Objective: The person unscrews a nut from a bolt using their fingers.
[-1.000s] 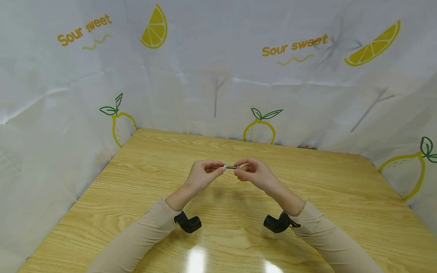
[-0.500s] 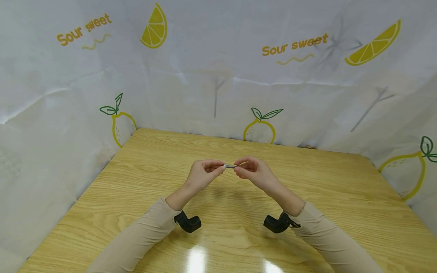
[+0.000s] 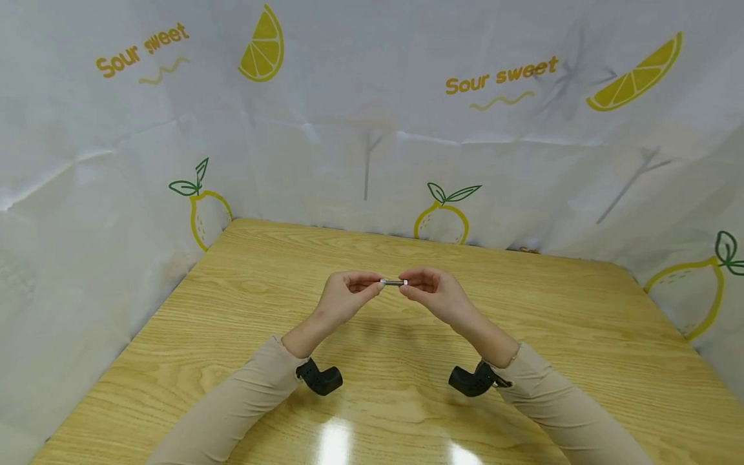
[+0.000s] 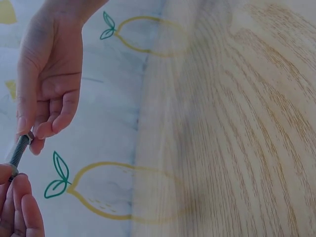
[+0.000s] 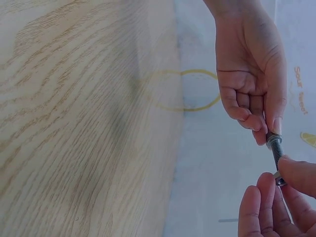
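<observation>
Above the table, both hands meet at a small metal bolt, which lies roughly level between them. My left hand pinches its head end between thumb and fingers. A washer-like flange shows at that end in the right wrist view. At the other end, the thumb and fingertips of my right hand pinch a hex nut that sits on the bolt. Bare thread shows between the two hands in the left wrist view. The fingertips partly cover both ends.
Below the hands is a wood-grain table. A pale cloth with lemon prints hangs behind it and along the sides. A black bracket is strapped to the left wrist, and a similar bracket to the right.
My right fingers shift around the nut end, covering it more half a second ago and showing it again now. My left hand stays nearly still, and the bolt keeps its place.
</observation>
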The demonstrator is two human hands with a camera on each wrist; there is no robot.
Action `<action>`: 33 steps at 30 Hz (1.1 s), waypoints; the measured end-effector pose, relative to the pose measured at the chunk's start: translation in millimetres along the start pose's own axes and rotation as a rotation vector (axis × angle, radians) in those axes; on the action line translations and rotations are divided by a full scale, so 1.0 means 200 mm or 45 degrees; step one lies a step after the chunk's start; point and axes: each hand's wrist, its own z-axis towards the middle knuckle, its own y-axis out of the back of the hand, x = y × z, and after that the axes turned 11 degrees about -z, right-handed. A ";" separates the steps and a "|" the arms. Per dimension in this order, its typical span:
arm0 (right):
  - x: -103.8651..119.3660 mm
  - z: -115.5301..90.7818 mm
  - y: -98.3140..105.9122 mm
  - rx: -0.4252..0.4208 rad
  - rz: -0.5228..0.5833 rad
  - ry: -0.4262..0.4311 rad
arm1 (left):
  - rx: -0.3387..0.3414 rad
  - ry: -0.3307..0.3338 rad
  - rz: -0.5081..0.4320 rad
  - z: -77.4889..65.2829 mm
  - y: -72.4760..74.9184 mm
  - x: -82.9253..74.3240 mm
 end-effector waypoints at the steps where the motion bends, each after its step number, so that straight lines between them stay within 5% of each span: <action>1: 0.00 0.00 0.00 -0.006 -0.002 -0.002 | -0.001 -0.001 0.004 0.00 0.00 0.00; 33: -0.03 -0.01 0.02 -0.028 -0.006 0.008 | -0.010 -0.021 0.031 0.00 0.01 0.01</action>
